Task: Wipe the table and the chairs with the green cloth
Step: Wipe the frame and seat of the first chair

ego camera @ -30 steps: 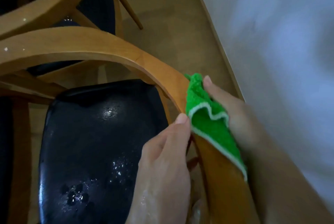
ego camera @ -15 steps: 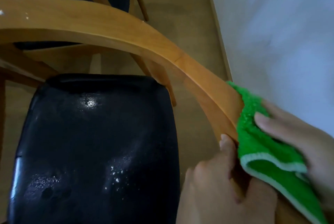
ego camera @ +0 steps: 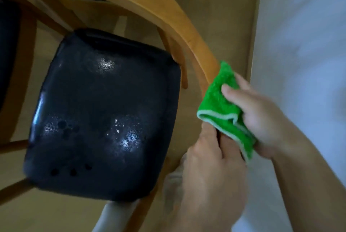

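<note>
Pinching the fuzzy green cloth with white trim (ego camera: pixel 219 100), the right hand (ego camera: pixel 262 117) folds it over the curved light-wood chair rail (ego camera: pixel 168 9), thumb on top. Just below it, the left hand (ego camera: pixel 207 173) grasps the same rail, fingers curled around the wood. Left of both hands lies the glossy black padded seat (ego camera: pixel 104 115), speckled with droplets.

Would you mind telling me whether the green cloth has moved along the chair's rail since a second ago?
Yes. The green cloth slid down the curved rail, away from its bend.
</note>
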Motion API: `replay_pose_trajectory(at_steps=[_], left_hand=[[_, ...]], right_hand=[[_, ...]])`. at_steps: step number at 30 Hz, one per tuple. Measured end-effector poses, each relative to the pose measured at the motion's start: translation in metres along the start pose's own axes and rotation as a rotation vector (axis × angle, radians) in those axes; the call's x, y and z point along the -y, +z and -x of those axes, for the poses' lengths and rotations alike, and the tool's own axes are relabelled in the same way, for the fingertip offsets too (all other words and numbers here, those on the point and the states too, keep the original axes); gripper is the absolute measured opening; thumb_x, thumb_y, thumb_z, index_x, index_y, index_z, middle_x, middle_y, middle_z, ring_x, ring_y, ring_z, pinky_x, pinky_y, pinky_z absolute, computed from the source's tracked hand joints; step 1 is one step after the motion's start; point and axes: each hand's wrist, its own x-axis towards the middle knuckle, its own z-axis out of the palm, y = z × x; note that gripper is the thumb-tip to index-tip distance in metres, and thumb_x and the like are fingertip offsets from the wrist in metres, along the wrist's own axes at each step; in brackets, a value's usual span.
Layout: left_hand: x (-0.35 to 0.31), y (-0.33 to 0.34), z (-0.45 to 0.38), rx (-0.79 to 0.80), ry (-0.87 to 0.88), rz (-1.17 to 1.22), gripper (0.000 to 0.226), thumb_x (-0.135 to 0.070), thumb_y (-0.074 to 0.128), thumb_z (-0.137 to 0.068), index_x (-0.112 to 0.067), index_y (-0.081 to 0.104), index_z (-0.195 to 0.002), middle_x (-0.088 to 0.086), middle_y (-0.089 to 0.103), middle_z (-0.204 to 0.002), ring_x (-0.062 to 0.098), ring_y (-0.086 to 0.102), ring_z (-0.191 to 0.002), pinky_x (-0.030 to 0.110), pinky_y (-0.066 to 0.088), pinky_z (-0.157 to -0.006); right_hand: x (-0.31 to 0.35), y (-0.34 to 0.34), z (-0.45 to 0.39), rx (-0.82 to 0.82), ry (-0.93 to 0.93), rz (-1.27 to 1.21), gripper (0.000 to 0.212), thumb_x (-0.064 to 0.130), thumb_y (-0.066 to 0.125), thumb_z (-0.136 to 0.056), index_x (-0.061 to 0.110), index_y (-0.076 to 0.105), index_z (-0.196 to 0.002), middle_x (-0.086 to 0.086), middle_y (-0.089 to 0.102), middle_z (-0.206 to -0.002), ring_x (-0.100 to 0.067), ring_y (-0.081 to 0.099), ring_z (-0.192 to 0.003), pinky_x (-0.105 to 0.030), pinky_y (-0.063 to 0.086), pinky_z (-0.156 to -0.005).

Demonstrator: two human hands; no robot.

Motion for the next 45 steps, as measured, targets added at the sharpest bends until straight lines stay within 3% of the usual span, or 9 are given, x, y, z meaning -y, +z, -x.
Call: replay_pose_trajectory(at_steps=[4,9,12,16,20,25,29,35,45], left_hand=[[0.002,0.024,0.008,-0.198,0.081,-0.148,0.023,-0.037,0.027,-0.088,-0.032,0.047,-0.099,-0.009,0.062,-0.090,0.012,0.056,-0.082,0.023,0.030,-0.064],[0.003,0.033,0.004,-0.315,0.130,-0.274,0.042,-0.040,0.025,-0.092,-0.024,0.052,-0.119,-0.005,0.066,-0.100,0.019,0.061,-0.090,0.031,0.039,-0.071],[0.000,0.035,0.007,-0.395,0.141,-0.363,0.055,-0.048,0.029,-0.093,-0.019,0.045,-0.138,0.001,0.067,-0.114,0.021,0.063,-0.101,0.036,0.046,-0.081],[-0.001,0.037,0.004,-0.418,0.113,-0.416,0.057,-0.055,0.039,-0.088,-0.019,0.048,-0.131,-0.004,0.068,-0.098,0.019,0.064,-0.087,0.033,0.045,-0.071],[-0.002,0.036,0.004,-0.419,0.082,-0.414,0.033,-0.056,0.050,-0.073,-0.032,0.040,-0.093,-0.013,0.050,-0.076,0.016,0.057,-0.073,0.029,0.038,-0.063],[0.001,0.037,0.003,-0.409,0.103,-0.416,0.048,-0.056,0.057,-0.068,-0.024,0.049,-0.102,-0.008,0.061,-0.084,0.019,0.061,-0.082,0.029,0.038,-0.064],[0.002,0.037,0.002,-0.406,0.129,-0.403,0.050,-0.061,0.045,-0.069,-0.023,0.051,-0.101,-0.009,0.061,-0.085,0.016,0.060,-0.082,0.031,0.044,-0.067],[0.009,0.040,-0.001,-0.419,0.136,-0.401,0.039,-0.053,0.059,-0.073,-0.022,0.051,-0.096,-0.010,0.058,-0.082,0.014,0.056,-0.077,0.028,0.039,-0.065],[0.005,0.041,0.000,-0.427,0.095,-0.390,0.049,-0.053,0.047,-0.076,-0.029,0.038,-0.118,-0.013,0.054,-0.087,0.011,0.055,-0.076,0.030,0.042,-0.067]], right_hand=[[-0.002,-0.004,0.021,-0.032,0.098,0.223,0.028,0.050,0.053,-0.082,0.046,0.061,-0.109,0.003,0.070,-0.104,-0.014,0.067,-0.101,-0.039,0.049,-0.091],[0.027,0.011,-0.043,-0.243,0.003,0.714,0.034,0.051,0.046,-0.095,0.021,0.053,-0.109,0.006,0.060,-0.093,-0.010,0.060,-0.083,-0.030,0.043,-0.066],[0.045,0.020,-0.077,-0.217,-0.016,0.748,0.036,0.047,0.044,-0.097,0.017,0.052,-0.117,0.003,0.060,-0.100,-0.016,0.061,-0.091,-0.034,0.048,-0.077],[0.047,0.021,-0.073,-0.194,0.009,0.732,0.041,0.047,0.047,-0.095,0.017,0.050,-0.124,0.000,0.060,-0.111,-0.019,0.061,-0.098,-0.043,0.050,-0.092],[0.030,0.011,-0.025,-0.200,0.100,0.751,0.046,0.053,0.053,-0.087,0.017,0.052,-0.116,0.002,0.062,-0.099,-0.018,0.062,-0.089,-0.035,0.051,-0.077],[0.023,0.009,0.006,-0.180,0.206,0.813,0.044,0.056,0.053,-0.088,0.014,0.061,-0.096,0.002,0.063,-0.079,-0.010,0.060,-0.065,-0.024,0.038,-0.046],[0.027,0.020,-0.015,-0.284,0.197,0.898,0.046,0.052,0.053,-0.089,0.009,0.058,-0.102,-0.002,0.062,-0.085,-0.020,0.060,-0.072,-0.028,0.039,-0.056],[0.022,0.027,-0.027,-0.427,0.111,1.059,0.051,0.042,0.055,-0.088,0.002,0.046,-0.118,-0.006,0.052,-0.095,-0.026,0.050,-0.080,-0.031,0.035,-0.069],[0.056,0.027,-0.100,-0.220,-0.151,1.054,0.046,0.044,0.052,-0.096,0.011,0.044,-0.128,-0.003,0.056,-0.115,-0.017,0.054,-0.090,-0.028,0.039,-0.073]])
